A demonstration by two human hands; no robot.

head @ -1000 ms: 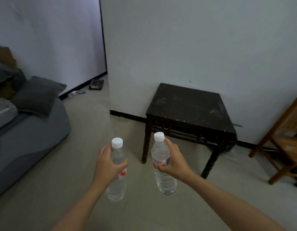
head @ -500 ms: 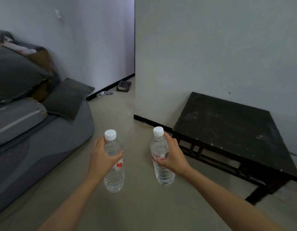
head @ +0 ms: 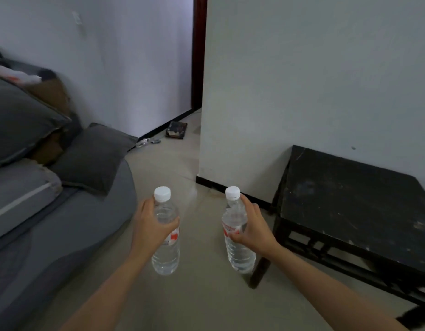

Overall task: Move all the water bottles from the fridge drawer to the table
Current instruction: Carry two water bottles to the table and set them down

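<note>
Floor (head: 202,302) is flanked by a grey sofa (head: 63,223) and the dark table (head: 349,199), and over it, short of the table, the left bottle (head: 167,249) and the right bottle (head: 238,256) are held upright, gripped mid-body by the left hand (head: 150,231) and the right hand (head: 255,231), likely for setting down standing.

Nothing can be read: red print on the left bottle (head: 166,256) and right bottle (head: 240,256) is too blurred

2 bottles (head: 165,259) (head: 240,258), 2 hands (head: 150,226) (head: 254,226), 1 table (head: 349,201)
</note>
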